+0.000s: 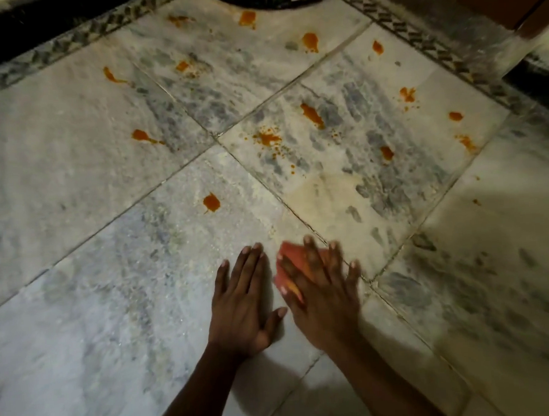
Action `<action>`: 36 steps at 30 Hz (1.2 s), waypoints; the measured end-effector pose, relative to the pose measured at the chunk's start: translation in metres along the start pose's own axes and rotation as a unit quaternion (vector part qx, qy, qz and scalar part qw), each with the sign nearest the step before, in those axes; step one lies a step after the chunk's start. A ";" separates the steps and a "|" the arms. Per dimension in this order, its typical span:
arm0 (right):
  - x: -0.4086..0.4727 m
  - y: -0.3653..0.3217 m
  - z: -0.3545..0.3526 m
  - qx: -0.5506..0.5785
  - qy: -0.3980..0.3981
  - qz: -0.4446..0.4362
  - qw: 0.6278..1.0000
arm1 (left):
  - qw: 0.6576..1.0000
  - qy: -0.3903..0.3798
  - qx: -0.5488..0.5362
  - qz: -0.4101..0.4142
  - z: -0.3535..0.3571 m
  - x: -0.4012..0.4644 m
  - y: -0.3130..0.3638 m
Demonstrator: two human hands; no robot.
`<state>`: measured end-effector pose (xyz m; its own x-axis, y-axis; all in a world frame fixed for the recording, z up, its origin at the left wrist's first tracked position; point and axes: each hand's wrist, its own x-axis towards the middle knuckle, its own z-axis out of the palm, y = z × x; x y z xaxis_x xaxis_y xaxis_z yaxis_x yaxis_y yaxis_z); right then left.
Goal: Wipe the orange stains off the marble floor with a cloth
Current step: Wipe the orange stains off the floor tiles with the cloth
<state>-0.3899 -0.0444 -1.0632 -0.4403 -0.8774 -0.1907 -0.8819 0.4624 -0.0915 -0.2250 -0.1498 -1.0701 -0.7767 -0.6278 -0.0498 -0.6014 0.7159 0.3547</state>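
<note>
Left hand: the left hand (244, 300) lies flat on the floor (59, 193), palm down, fingers straight and together, holding nothing; it looks like a brace for the person's weight.
Right hand: the right hand (322, 288) is spread flat, fingers apart, pressing down on the cloth (290, 258); it pins the cloth under the palm rather than closing around it. The hand is blurred.
Cloth: a small pinkish-orange piece, mostly covered by the right hand, its far edge showing past the fingertips, just beside the left hand's fingers.
How the cloth handles: soft, light and limp by its look, so it will likely bunch or slide out unless pressed flat; best held under the whole palm with the fingers spread across it.
Stains: at least 12 orange spots lie further out on the floor, the nearest stain (211, 202) near but apart from the hands, a splattered one (267, 139) beyond it, and more towards the far wall.
Progress: most spots look untouched, so the job seems far from done; a faint yellowish smear (323, 189) lies ahead of the cloth.
Floor: smooth grey-veined marble, probably slippery where wet; the dark joints (182, 168) may trap colour.
Surroundings: a patterned border strip (416, 35) and dark edging run along the far sides; nothing lies between the cloth and the stains.
</note>
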 end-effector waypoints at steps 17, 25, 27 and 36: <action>-0.029 0.002 0.008 0.022 0.033 -0.020 0.999 | 0.993 0.068 0.049 -0.085 -0.037 -0.011 -0.108; 0.102 -0.048 0.003 0.070 0.076 0.062 0.993 | 0.981 0.100 0.043 -0.162 -0.038 -0.010 -0.116; 0.079 -0.062 0.004 0.047 0.051 -0.048 0.996 | 0.975 0.095 0.050 -0.196 -0.040 -0.010 -0.116; 0.132 -0.056 0.003 0.085 0.089 0.164 0.979 | 0.961 0.128 0.047 -0.242 -0.032 -0.013 -0.121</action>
<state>-0.3986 -0.1861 -1.0859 -0.7311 -0.6791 -0.0663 -0.6536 0.7248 -0.2179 -0.1362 -0.2385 -1.0829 -0.3378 -0.9400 0.0486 -0.9042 0.3384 0.2605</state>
